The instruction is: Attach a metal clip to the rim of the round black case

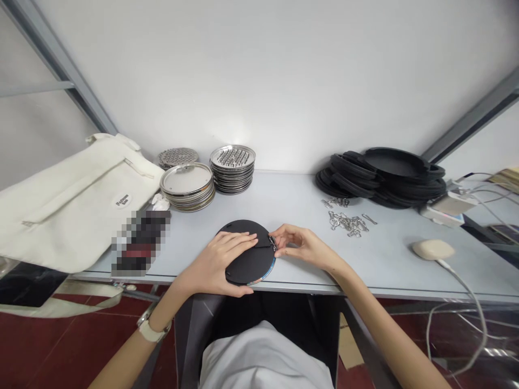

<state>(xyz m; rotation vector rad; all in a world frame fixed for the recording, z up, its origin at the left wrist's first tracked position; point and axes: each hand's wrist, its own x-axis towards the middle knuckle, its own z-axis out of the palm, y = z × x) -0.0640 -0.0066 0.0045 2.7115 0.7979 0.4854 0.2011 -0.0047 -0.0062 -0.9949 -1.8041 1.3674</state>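
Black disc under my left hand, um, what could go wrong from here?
The small metal clip at the rim of the black disc could slip, since the right hand seems to pinch it only with the fingertips. The disc lies close to the front edge of the table, so it might slide off if the left hand lifts. The loose metal pieces beyond the right hand might get scattered if it brushes them.

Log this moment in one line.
left hand: resting on black disc | right hand: pinching metal clip at disc's edge | right of disc: loose metal clips
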